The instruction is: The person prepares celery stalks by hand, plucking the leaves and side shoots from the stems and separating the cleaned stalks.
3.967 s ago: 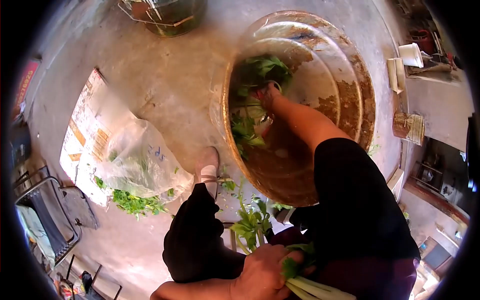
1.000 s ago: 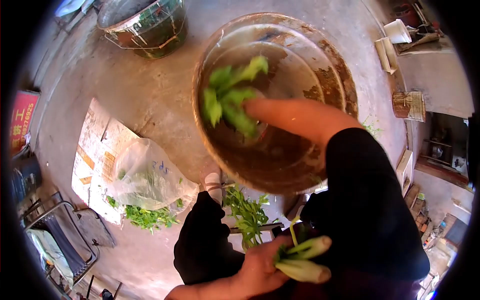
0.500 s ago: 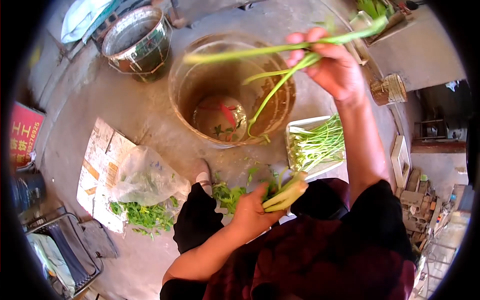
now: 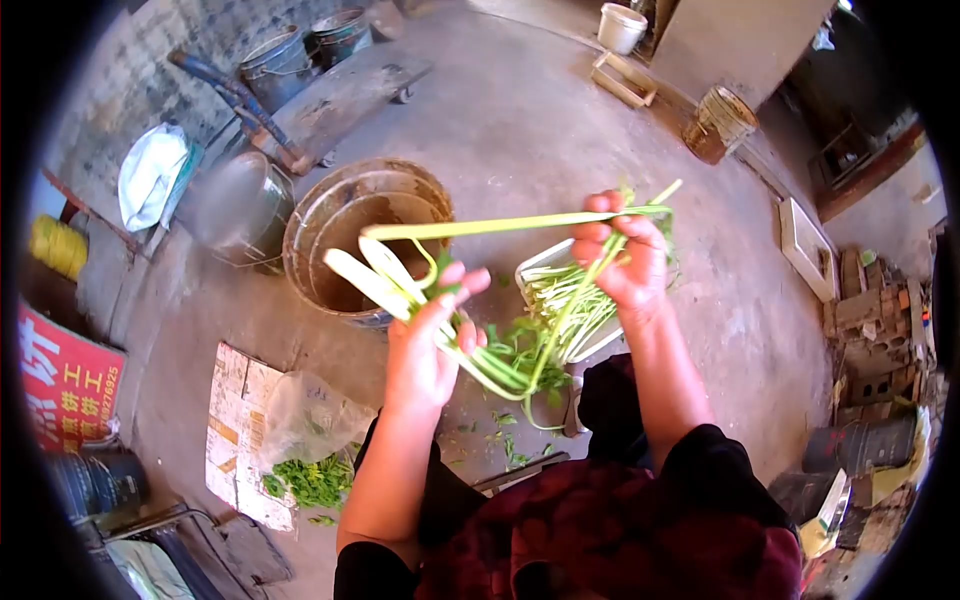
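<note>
Grey concrete floor [image 4: 520, 130] of a cluttered workroom fills my feed, with a red banner with white and yellow lettering [image 4: 75, 385] out at about 9 o'clock. From my remote end, I get both bare hands clearly, raised above the floor near mid-view.

Left hand [image 4: 425, 350]: fingers loosely curled, partly spread, around a bunch of thick pale-green leafy stalks [image 4: 368, 282]; cut-looking butt ends point to 10 o'clock, the other ends to 4 o'clock. Right hand [image 4: 635, 262], at about 2 o'clock: thumb and fingers pinching long thin light-green stalks [image 4: 500, 225], one spanning across to beside the butt ends. I can't tell if they touch.

At 10 o'clock stands a wide round rust-stained drum [image 4: 400, 207]; its bottom is hidden from me. At 3 o'clock, partly behind the right hand, I see a white rectangular tray [image 4: 541, 259] holding many slim bare-looking green stalks [image 4: 575, 310]. At 7 o'clock, loose bright-green leaves [image 4: 312, 482] lie beside a clear crumpled plastic bag [image 4: 310, 415].

Progress, my call: partway. Plenty of stalks already lie in the tray; both handfuls are not yet set down. I can't count what else remains.
</note>
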Motion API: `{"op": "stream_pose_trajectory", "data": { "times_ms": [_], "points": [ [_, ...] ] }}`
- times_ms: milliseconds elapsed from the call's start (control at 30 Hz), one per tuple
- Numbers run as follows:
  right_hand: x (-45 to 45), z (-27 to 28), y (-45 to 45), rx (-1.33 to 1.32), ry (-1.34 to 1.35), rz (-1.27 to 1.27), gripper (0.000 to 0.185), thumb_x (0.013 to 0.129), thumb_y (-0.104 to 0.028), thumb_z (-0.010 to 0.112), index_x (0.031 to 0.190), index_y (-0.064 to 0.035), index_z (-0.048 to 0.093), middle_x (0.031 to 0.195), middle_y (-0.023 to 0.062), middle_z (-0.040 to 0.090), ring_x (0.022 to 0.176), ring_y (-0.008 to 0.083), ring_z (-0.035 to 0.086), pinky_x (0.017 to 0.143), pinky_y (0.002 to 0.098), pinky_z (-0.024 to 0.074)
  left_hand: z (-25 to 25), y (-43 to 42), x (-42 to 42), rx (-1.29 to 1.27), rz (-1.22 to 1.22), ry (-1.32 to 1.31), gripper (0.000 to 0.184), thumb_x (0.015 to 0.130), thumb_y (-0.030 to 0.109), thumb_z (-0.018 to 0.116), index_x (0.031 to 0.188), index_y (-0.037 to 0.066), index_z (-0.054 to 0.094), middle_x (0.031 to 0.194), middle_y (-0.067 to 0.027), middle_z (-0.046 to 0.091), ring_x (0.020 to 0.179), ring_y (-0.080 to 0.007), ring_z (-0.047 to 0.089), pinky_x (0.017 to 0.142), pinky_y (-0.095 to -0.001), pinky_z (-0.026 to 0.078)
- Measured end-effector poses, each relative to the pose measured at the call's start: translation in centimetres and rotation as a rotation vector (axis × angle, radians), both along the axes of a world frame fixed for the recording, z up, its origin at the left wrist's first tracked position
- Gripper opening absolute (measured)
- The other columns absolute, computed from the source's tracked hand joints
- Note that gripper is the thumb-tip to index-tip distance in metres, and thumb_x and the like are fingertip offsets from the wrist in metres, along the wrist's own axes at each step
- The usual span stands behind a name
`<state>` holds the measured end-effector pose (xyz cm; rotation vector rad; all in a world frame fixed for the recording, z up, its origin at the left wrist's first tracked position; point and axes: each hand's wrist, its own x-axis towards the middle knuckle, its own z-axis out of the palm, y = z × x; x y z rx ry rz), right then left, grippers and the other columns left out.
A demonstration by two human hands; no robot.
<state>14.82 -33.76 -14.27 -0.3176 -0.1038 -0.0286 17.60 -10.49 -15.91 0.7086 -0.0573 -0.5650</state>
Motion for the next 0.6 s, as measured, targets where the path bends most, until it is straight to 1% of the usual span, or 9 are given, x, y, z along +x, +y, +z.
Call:
{"op": "stream_pose_trajectory", "data": {
  "times_ms": [67, 200, 300, 367, 400, 433, 500, 533, 600],
  "points": [
    [0.7, -0.9, 0.4, -0.011, 0.042, 0.042, 0.013, 0.067, -0.002, 0.055, 0.079, -0.0045, 0.051, 0.092, 0.0099, 0.054, 0.074, 0.0201, 0.049, 0.060, 0.0312, 0.0420, 0.8, -1.4, 1.5, -0.088, 0.002, -0.032, 0.035, 0.080, 0.012, 0.052, 0.113, 0.003, 0.047, 0.116, -0.0218, 0.046, 0.049, -0.0113, 0.049, 0.055, -0.0319, 0.047],
    [2.3, -2.3, 0.7, -0.129, 0.119, 0.154, 0.012, 0.068, 0.003, 0.049, 0.079, -0.0031, 0.051, 0.100, 0.0149, 0.055, 0.072, 0.0191, 0.052, 0.055, 0.0278, 0.0432, 0.3, -2.4, 4.6, -0.294, -0.004, -0.065, 0.037, 0.086, 0.024, 0.049, 0.118, 0.006, 0.044, 0.121, -0.0122, 0.046, 0.050, -0.0104, 0.046, 0.055, -0.0293, 0.045],
    [2.9, -4.5, 0.1, -0.291, 0.140, 0.243, 0.016, 0.070, 0.005, 0.049, 0.083, -0.0007, 0.054, 0.104, 0.0173, 0.055, 0.072, 0.0173, 0.056, 0.053, 0.0246, 0.0423, -2.3, -2.4, 5.9, -0.368, 0.004, 0.033, 0.035, 0.086, 0.026, 0.049, 0.115, 0.007, 0.048, 0.107, -0.0114, 0.054, 0.053, -0.0113, 0.045, 0.058, -0.0296, 0.041],
    [2.8, -5.1, -0.6, -0.473, 0.261, 0.259, 0.018, 0.071, 0.006, 0.049, 0.087, -0.0005, 0.055, 0.102, 0.0150, 0.056, 0.072, 0.0150, 0.057, 0.051, 0.0219, 0.0404, -3.5, -2.4, 6.6, -0.317, 0.003, 0.010, 0.025, 0.086, 0.027, 0.048, 0.098, 0.006, 0.054, 0.088, -0.0085, 0.055, 0.051, -0.0117, 0.043, 0.056, -0.0291, 0.038],
    [2.9, -5.4, -1.1, -0.555, 0.310, 0.322, 0.021, 0.072, 0.005, 0.049, 0.090, -0.0016, 0.056, 0.098, 0.0117, 0.057, 0.069, 0.0114, 0.056, 0.051, 0.0195, 0.0387, -3.7, -1.7, 6.9, -0.335, 0.010, 0.033, 0.023, 0.086, 0.026, 0.047, 0.094, 0.006, 0.053, 0.084, -0.0077, 0.054, 0.050, -0.0113, 0.043, 0.055, -0.0282, 0.037],
    [3.3, -6.7, -2.0, -0.752, 0.282, 0.353, 0.020, 0.073, 0.003, 0.050, 0.092, -0.0021, 0.056, 0.090, 0.0077, 0.059, 0.064, 0.0079, 0.054, 0.047, 0.0183, 0.0366, -3.6, -0.9, 7.5, -0.352, 0.011, 0.051, 0.022, 0.086, 0.026, 0.047, 0.091, 0.006, 0.053, 0.080, -0.0069, 0.054, 0.049, -0.0110, 0.042, 0.054, -0.0273, 0.036],
    [3.5, -7.5, -4.2, -0.919, 0.512, 0.239, 0.018, 0.075, -0.001, 0.052, 0.092, -0.0029, 0.057, 0.080, 0.0048, 0.059, 0.059, 0.0055, 0.052, 0.041, 0.0169, 0.0330, -2.7, 0.8, 8.5, -0.377, 0.055, -0.054, 0.021, 0.086, 0.026, 0.047, 0.090, 0.005, 0.050, 0.072, -0.0051, 0.051, 0.046, -0.0095, 0.039, 0.053, -0.0259, 0.033],
    [3.7, -9.1, -5.8, -0.888, 0.477, 0.182, 0.016, 0.077, -0.004, 0.052, 0.093, -0.0031, 0.056, 0.076, 0.0039, 0.059, 0.057, 0.0048, 0.051, 0.037, 0.0162, 0.0304, -2.2, 1.4, 8.8, -0.318, 0.060, -0.132, 0.021, 0.086, 0.026, 0.047, 0.091, 0.005, 0.049, 0.070, -0.0048, 0.050, 0.045, -0.0091, 0.038, 0.053, -0.0256, 0.032],
    [3.2, -9.8, -8.3, -0.892, 0.585, 0.074, 0.015, 0.082, -0.011, 0.051, 0.094, -0.0033, 0.057, 0.079, 0.0052, 0.060, 0.057, 0.0058, 0.049, 0.039, 0.0164, 0.0337, -2.3, 2.0, 9.0, -0.195, 0.012, -0.285, 0.023, 0.085, 0.027, 0.048, 0.091, 0.005, 0.048, 0.066, -0.0055, 0.049, 0.041, -0.0085, 0.036, 0.050, -0.0253, 0.031]
  ]
}}
